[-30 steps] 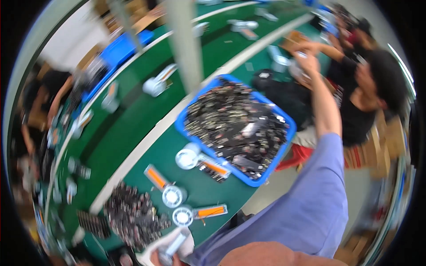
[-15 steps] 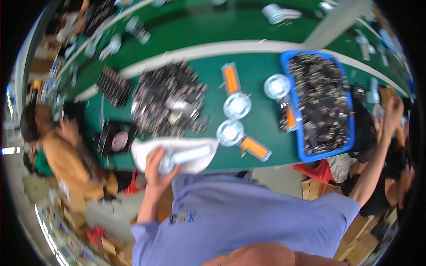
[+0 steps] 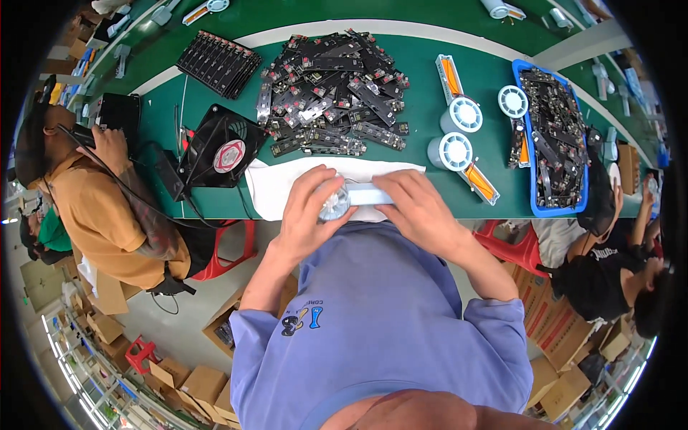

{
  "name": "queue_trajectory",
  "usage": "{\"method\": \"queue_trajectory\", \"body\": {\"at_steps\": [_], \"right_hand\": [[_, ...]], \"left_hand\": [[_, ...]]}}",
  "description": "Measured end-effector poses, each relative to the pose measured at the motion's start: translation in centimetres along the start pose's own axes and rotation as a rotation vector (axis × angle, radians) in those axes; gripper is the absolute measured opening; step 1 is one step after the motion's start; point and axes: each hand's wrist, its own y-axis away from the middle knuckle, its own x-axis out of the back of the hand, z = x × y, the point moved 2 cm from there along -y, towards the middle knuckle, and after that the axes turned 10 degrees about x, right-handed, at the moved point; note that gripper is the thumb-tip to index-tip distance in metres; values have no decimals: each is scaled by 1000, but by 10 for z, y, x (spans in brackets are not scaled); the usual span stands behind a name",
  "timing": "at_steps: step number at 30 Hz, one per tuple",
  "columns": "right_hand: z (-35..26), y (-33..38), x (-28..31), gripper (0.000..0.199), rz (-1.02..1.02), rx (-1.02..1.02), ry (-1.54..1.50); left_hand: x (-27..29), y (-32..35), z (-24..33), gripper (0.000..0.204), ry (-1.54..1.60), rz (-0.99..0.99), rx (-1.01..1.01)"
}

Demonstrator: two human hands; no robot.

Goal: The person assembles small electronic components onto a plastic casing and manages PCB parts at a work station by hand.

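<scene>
Over a white cloth [image 3: 269, 190] at the table's near edge lies a pale blue handheld fan [image 3: 368, 194], gripped by both my hands. My left hand [image 3: 307, 206] wraps round its round, clear-looking head. The fingers of my right hand [image 3: 418, 206] close on the handle's other end. Beyond the cloth spreads a heap of black circuit boards [image 3: 337, 89]. Right of my hands rest more handheld fans: one [image 3: 467, 115] with an orange strip in its opened handle, another [image 3: 454, 150] just nearer, and a third [image 3: 512, 102] beside the blue bin.
A blue bin [image 3: 550, 212] full of similar boards stands at the right. To the left are a black square cooling fan [image 3: 222, 147] with cables and a neat stack of boards [image 3: 219, 63]. A person in a tan shirt [image 3: 115, 208] sits at the left; others sit at the right.
My right hand has come in from the far right and taken hold of the fan's handle. My left hand still grips the head. The view has shifted and is now sharper.
</scene>
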Motion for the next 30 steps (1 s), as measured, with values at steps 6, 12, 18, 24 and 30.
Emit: {"method": "queue_trajectory", "body": {"at_steps": [6, 12, 18, 24, 30], "right_hand": [[-29, -1, 26, 49, -10, -194, -248], [-20, 0, 13, 39, 215, 103, 39], [1, -8, -14, 43, 244, 109, 214], [-8, -18, 18, 37, 215, -52, -162], [11, -66, 16, 25, 196, -100, -91]], "left_hand": [[9, 27, 10, 50, -270, 163, -776], [14, 18, 20, 66, -7, 181, -424], [8, -4, 15, 70, -285, -73, -215], [13, -7, 24, 53, -309, -24, -126], [-7, -3, 27, 24, -599, 35, -337]]}}
